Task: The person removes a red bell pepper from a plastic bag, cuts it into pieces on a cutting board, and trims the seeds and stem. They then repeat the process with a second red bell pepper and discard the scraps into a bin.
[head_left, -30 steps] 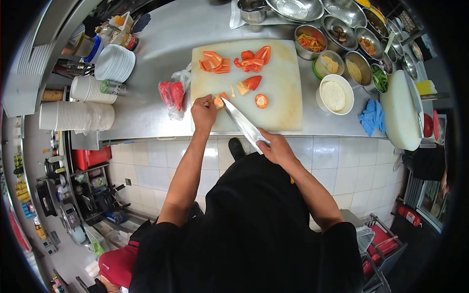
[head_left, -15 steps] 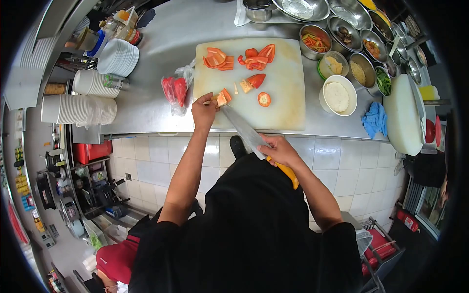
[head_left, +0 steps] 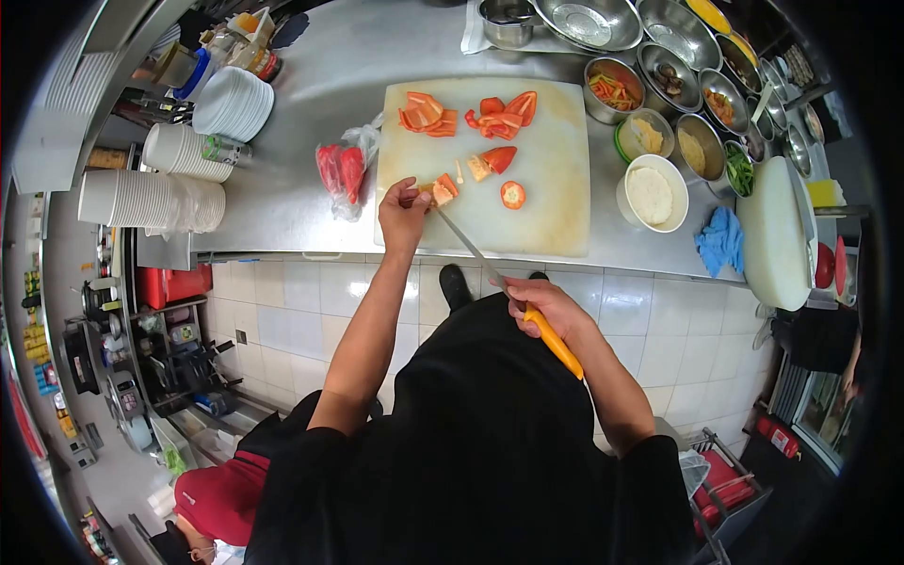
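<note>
My left hand (head_left: 405, 213) pins a small orange-red pepper piece (head_left: 443, 188) to the white cutting board (head_left: 556, 202) near its front left edge. My right hand (head_left: 546, 311) grips a long knife (head_left: 476, 252) by its yellow handle, blade turned on edge with the tip at that piece. More cut pepper lies on the board: a pile of strips (head_left: 426, 114) at the far left, another pile (head_left: 504, 114) beside it, a wedge (head_left: 492, 162) and a round end (head_left: 512, 195).
A plastic bag of red peppers (head_left: 341, 171) lies left of the board. Stacked white plates (head_left: 235, 105) and cups (head_left: 151, 200) stand further left. Metal bowls (head_left: 612, 87) of ingredients, a white bowl (head_left: 650, 195) and a blue cloth (head_left: 720, 240) sit right. Another person in red (head_left: 221, 494) is below left.
The knife has turned from flat to on edge and slid back toward me, its yellow handle now showing. My left hand stays on the pepper piece.
</note>
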Action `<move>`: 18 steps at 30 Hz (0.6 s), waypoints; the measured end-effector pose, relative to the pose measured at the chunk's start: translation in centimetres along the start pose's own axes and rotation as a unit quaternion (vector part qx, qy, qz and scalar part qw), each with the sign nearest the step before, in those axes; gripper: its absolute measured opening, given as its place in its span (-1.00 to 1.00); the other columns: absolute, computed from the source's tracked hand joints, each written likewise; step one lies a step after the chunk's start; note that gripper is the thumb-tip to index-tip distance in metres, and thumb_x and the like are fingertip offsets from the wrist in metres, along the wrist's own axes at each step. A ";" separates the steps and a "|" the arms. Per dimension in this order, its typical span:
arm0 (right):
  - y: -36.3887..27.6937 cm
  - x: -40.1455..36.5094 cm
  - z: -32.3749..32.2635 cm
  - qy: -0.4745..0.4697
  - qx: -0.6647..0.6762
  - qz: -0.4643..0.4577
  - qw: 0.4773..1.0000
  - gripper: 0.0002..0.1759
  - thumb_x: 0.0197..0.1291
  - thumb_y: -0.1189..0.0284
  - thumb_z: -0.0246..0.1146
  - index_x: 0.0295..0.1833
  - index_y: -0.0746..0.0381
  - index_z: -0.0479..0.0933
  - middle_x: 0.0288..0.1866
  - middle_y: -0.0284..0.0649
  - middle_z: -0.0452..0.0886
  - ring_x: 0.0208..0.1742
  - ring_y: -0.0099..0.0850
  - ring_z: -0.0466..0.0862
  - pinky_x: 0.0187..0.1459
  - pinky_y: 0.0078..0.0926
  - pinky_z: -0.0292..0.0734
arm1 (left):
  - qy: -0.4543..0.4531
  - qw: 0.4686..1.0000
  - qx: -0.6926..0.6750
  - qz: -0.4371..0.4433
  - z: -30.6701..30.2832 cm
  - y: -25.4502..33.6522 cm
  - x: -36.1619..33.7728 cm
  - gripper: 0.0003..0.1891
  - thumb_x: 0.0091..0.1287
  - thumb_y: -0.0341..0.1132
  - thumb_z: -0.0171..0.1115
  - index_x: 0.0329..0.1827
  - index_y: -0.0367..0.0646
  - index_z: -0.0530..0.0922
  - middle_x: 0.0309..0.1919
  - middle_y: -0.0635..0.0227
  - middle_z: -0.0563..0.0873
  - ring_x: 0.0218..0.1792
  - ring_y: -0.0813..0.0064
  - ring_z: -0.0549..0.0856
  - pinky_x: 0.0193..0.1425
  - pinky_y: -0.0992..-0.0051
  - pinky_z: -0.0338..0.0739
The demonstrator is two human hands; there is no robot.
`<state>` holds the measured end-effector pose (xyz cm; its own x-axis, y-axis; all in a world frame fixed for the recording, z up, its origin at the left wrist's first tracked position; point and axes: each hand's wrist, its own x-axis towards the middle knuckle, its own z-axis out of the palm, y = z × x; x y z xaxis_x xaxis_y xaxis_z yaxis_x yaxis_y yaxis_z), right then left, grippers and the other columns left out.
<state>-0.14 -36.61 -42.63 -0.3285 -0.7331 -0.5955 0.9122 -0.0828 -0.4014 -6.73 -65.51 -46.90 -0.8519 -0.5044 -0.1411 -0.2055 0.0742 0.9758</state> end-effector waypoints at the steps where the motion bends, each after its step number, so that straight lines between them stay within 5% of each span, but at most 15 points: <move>1: 0.2 -0.2 -0.3 -0.005 0.036 -0.004 0.999 -0.55 0.33 0.26 0.29 0.23 0.26 0.48 -0.46 -0.26 0.47 -0.72 -0.51 0.42 -0.71 -0.59 0.26 | 0.002 1.000 -0.001 0.001 0.1 0.1 0.0 -0.69 0.27 -0.51 0.35 0.08 -0.32 0.62 -0.22 0.26 0.71 -0.27 0.53 0.71 -0.19 0.53 0.70; 4: 0.3 -1.1 -1.0 0.003 0.067 -0.022 0.998 -0.53 0.34 0.28 0.27 0.28 0.25 0.45 -0.50 -0.27 0.48 -0.73 -0.51 0.41 -0.72 -0.58 0.23 | 0.015 0.999 0.039 -0.009 0.3 1.3 -0.1 -0.68 0.26 -0.45 0.40 0.07 -0.31 0.64 -0.32 0.29 0.73 -0.33 0.55 0.71 -0.21 0.52 0.66; 6: 0.2 -1.7 -1.2 0.017 0.064 -0.039 0.997 -0.51 0.36 0.30 0.24 0.34 0.24 0.42 -0.51 -0.28 0.49 -0.74 -0.52 0.41 -0.72 -0.58 0.22 | 0.040 0.969 0.243 0.013 0.7 2.5 -0.1 -0.67 0.23 -0.44 0.40 0.06 -0.30 0.65 -0.40 0.27 0.74 -0.38 0.52 0.71 -0.23 0.50 0.64; 10: -0.2 -2.8 -1.2 0.083 -0.001 -0.080 0.993 -0.51 0.30 0.33 0.31 0.32 0.20 0.49 -0.52 -0.32 0.46 -0.71 -0.52 0.43 -0.70 -0.60 0.27 | 0.027 0.973 0.228 -0.017 1.0 1.8 0.8 -0.73 0.20 -0.48 0.37 -0.02 -0.28 0.68 -0.41 0.25 0.75 -0.38 0.47 0.73 -0.23 0.48 0.64; 12: -0.5 -2.9 -1.0 0.098 -0.046 -0.101 0.989 -0.47 0.30 0.36 0.32 0.37 0.18 0.48 -0.51 -0.33 0.47 -0.70 -0.53 0.44 -0.70 -0.61 0.27 | 0.071 0.981 0.135 0.118 1.4 2.3 0.3 -0.86 0.18 -0.52 0.34 -0.19 -0.26 0.67 -0.36 0.23 0.74 -0.41 0.43 0.71 -0.24 0.48 0.63; 18: -0.4 -3.0 -0.7 0.146 -0.148 -0.109 0.972 -0.42 0.32 0.41 0.29 0.45 0.16 0.42 -0.48 -0.32 0.52 -0.69 -0.56 0.43 -0.67 -0.59 0.31 | 0.103 0.939 0.102 0.312 2.1 0.9 0.9 -0.92 0.19 -0.61 0.29 -0.37 -0.25 0.58 -0.34 0.26 0.65 -0.44 0.43 0.65 -0.32 0.51 0.59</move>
<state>0.29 -33.86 -41.16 -0.6006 -0.4929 -0.6296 0.7172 0.0159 -0.6967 -8.69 -64.04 -46.48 -0.7309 -0.4617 0.5026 0.1961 0.5634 0.8026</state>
